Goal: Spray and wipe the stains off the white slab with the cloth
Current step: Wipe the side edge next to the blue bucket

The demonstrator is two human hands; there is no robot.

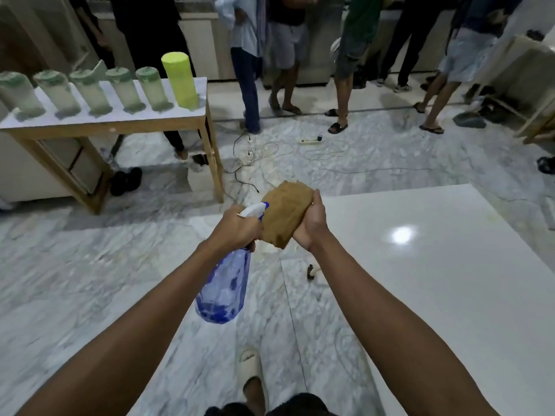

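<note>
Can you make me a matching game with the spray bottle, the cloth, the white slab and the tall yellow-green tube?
Things:
1. spray bottle
2. cloth
3. white slab
4. yellow-green tube

Places:
A. on the wooden table
B. in the left hand
C. to the person's right, shining with a light spot
D. in the right hand

Pairs: 1-B, 2-D, 3-C, 4-A

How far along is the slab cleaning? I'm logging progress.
Early. The left hand grips the blue plastic spray bottle, its nozzle at the folded brown cloth held by the right hand. The glossy white slab shows no wiping; faint marks remain near its edge.
</note>
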